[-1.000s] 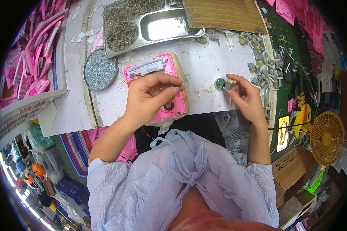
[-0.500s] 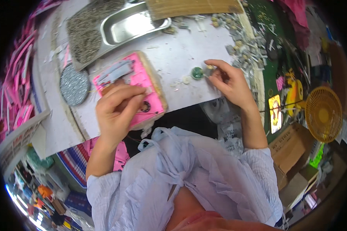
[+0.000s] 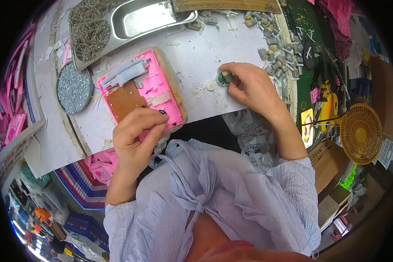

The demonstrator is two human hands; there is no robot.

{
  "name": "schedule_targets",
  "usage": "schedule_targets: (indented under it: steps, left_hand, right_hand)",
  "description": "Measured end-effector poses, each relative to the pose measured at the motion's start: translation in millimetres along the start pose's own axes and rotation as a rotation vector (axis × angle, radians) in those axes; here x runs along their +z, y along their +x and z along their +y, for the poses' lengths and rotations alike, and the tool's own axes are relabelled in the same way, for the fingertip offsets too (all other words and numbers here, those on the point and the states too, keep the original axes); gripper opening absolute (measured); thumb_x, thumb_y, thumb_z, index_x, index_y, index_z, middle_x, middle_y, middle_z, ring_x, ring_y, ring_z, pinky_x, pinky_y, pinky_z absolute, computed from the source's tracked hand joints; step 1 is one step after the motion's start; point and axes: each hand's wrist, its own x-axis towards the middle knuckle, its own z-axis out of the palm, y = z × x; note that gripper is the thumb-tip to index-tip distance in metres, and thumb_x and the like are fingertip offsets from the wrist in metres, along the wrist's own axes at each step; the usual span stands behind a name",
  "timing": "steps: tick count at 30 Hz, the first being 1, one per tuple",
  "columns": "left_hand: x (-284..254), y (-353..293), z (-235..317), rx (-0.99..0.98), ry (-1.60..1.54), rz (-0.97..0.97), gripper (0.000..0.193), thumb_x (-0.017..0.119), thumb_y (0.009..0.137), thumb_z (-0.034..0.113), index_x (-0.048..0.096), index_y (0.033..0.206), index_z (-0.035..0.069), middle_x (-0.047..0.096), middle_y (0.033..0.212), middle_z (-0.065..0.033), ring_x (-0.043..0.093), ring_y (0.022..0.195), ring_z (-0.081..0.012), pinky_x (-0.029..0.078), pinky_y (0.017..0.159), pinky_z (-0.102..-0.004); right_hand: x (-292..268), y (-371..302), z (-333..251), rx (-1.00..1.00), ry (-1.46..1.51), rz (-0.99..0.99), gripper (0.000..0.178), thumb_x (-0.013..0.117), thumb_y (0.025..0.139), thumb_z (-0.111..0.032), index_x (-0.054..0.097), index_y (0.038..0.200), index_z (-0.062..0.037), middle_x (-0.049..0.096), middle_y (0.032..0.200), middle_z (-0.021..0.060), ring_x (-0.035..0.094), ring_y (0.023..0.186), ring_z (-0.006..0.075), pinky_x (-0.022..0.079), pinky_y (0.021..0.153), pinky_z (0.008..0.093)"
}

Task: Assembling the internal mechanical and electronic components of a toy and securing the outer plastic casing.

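Observation:
A pink plastic housing [image 3: 173,114] lies open on a pad [image 3: 167,65] on the table. Inside it are a brown circuit board [image 3: 124,99], grey plastic parts [image 3: 129,72] and thin wires. My left hand [image 3: 137,135] is over the housing's near edge, thumb and fingers pinched beside a small dark round part; whatever they hold is too small to make out. Between the fingertips of my right hand [image 3: 255,89] is a small motor [image 3: 227,76], grey with a yellowish end. It is right over a small round green container [image 3: 221,80], beside a white disc [image 3: 211,85].
Many loose small motors [image 3: 270,41] lie at the far right. A metal tray [image 3: 118,43] of screws and a round dish [image 3: 73,89] of small silvery pieces stand at left. A yellow fan [image 3: 361,133] and a lit phone [image 3: 307,127] are at right.
My right hand has brought the motor left, over the green container. My left hand has drawn back toward the housing's near edge, uncovering the brown board. The whole view has shifted slightly.

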Motion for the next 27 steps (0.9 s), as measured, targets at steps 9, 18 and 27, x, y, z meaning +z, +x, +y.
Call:
schedule_targets:
  steps: [9,18,27]
  left_hand:
    - [12,-7,-2,-0.118,-0.134,-0.001,0.032,0.075,0.087,-0.001,0.064,0.118,-0.001,0.071,0.097,-0.0102,0.070,0.087,-0.0158,0.058,0.075,-0.0278]
    - [8,-12,-7,-0.082,-0.153,0.063,0.030,0.077,0.086,0.002,0.062,0.113,0.001,0.070,0.097,-0.0090,0.070,0.086,-0.0152,0.058,0.075,-0.0275]
    - [10,-16,-8,-0.114,-0.282,0.110,0.027,0.076,0.085,-0.001,0.063,0.109,0.002,0.069,0.094,-0.0099,0.070,0.083,-0.0179,0.057,0.071,-0.0299]
  right_hand:
    - [2,-4,-61,0.363,1.168,-0.105,0.045,0.071,0.087,0.002,0.061,0.130,0.0013,0.060,0.079,-0.0042,0.055,0.068,0.0035,0.043,0.061,0.0194]
    - [36,15,-91,0.404,1.513,-0.442,0.047,0.069,0.090,0.002,0.057,0.135,0.0013,0.059,0.078,-0.0002,0.055,0.068,0.0066,0.044,0.062,0.0201]
    - [36,12,-98,0.236,0.987,-0.328,0.048,0.076,0.086,-0.005,0.060,0.131,-0.0020,0.061,0.079,0.0007,0.057,0.069,0.0061,0.047,0.064,0.0211]
